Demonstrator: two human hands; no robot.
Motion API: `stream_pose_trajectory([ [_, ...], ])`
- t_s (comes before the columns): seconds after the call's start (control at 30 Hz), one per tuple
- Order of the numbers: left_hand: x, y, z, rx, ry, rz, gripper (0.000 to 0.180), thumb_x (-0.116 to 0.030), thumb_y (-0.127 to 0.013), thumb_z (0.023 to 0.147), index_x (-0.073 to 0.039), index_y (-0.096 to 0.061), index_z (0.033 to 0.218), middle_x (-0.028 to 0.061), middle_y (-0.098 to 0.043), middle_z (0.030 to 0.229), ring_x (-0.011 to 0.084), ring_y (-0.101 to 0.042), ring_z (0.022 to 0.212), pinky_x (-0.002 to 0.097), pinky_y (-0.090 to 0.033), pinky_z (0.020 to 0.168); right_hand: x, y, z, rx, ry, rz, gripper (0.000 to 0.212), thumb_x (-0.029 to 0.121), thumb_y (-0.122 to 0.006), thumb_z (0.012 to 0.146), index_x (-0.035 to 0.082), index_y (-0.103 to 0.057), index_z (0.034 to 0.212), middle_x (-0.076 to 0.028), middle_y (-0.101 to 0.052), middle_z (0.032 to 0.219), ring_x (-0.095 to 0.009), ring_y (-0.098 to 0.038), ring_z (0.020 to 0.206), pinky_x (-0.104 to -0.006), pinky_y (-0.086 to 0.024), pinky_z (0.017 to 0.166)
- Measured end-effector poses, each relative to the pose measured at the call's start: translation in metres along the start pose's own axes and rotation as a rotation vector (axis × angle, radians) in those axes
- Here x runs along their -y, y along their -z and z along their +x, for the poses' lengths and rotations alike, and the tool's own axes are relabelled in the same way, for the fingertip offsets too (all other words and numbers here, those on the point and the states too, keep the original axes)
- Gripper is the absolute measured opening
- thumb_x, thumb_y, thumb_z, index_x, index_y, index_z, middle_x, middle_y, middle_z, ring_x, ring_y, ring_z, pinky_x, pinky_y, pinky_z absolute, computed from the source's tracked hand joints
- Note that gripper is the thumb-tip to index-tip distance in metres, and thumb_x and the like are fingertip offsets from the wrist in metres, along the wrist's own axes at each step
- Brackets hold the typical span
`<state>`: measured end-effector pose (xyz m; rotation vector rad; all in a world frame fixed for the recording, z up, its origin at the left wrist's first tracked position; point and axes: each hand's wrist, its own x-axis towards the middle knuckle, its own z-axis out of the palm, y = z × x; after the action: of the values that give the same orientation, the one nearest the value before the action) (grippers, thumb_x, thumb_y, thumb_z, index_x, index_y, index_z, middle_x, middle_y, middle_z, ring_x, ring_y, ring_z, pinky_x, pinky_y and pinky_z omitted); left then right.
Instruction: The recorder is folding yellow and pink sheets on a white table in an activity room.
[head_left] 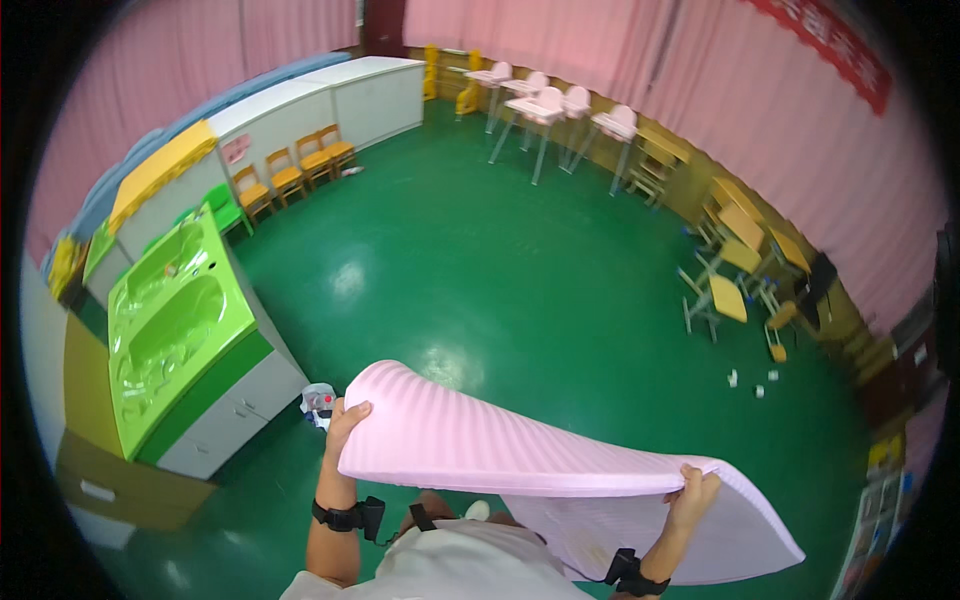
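A large pink foam mat [500,440] with a ribbed upper face is held up in front of my body, bent along its length. My left hand [346,422] grips its left end, the thumb over the edge. Farther right, my right hand [694,492] is closed on the mat's near edge. Beyond that hand the mat folds down, and its smoother pale side [740,540] shows at the lower right. Black straps with small boxes sit on both my forearms. A white shoe [478,510] shows below the mat.
A green double-basin unit [255,300] stands at left, a plastic bag [318,402] beside its base. White cabinets [375,95] and small wooden chairs [285,175] line the back left. High chairs [540,108] stand at the back, desks and chairs [728,298] at right, near small white pieces [759,391].
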<state>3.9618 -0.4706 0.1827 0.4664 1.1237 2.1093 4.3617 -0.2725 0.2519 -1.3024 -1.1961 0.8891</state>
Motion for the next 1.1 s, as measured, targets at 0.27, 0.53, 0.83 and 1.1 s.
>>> stream_pose_trajectory([
  [0.27, -0.007, 0.049, 0.142, -0.082, -0.021, -0.035, 0.045, -0.015, -0.056, 0.078, 0.009, -0.045, 0.115, 0.0201, -0.059, 0.099, 0.0252, -0.062, 0.087, 0.034, -0.052, 0.074, -0.012, -0.198, 0.116, 0.142, 0.016, 0.107, 0.021, 0.015, -0.057, 0.072, -0.003, -0.045, 0.068, -0.007, -0.045, 0.054, -0.015, -0.042, 0.036, -0.0266, -0.033, 0.029],
  [0.53, -0.05, 0.05, 0.321, -0.265, -0.111, -0.035, 0.023, -0.014, -0.058, 0.08, 0.007, -0.059, 0.09, 0.0103, -0.063, 0.077, 0.0139, -0.061, 0.062, 0.0249, -0.049, 0.056, 0.014, -0.397, 0.197, 0.362, 0.002, 0.005, 0.024, 0.016, -0.057, 0.072, -0.005, -0.045, 0.074, -0.01, -0.046, 0.059, -0.014, -0.041, 0.037, -0.0258, -0.034, 0.03],
  [0.83, -0.08, 0.093, 0.504, -0.27, -0.191, 0.042, 0.02, -0.013, -0.057, 0.081, 0.006, -0.06, 0.083, 0.0093, -0.063, 0.072, 0.0125, -0.061, 0.059, 0.0243, -0.048, 0.053, 0.018, -0.599, 0.288, 0.369, -0.012, 0.07, 0.022, 0.014, -0.057, 0.073, -0.002, -0.041, 0.074, -0.008, -0.044, 0.058, -0.013, -0.04, 0.037, -0.0263, -0.033, 0.031],
  [1.1, -0.113, 0.118, 0.675, -0.506, -0.338, -0.046, 0.023, -0.013, -0.056, 0.08, 0.009, -0.06, 0.086, 0.0129, -0.063, 0.076, 0.0163, -0.063, 0.062, 0.0267, -0.051, 0.057, 0.034, -0.837, 0.373, 0.522, -0.029, 0.245, 0.02, 0.012, -0.055, 0.076, 0.0, -0.039, 0.071, -0.007, -0.042, 0.055, -0.014, -0.04, 0.036, -0.0267, -0.034, 0.031],
])
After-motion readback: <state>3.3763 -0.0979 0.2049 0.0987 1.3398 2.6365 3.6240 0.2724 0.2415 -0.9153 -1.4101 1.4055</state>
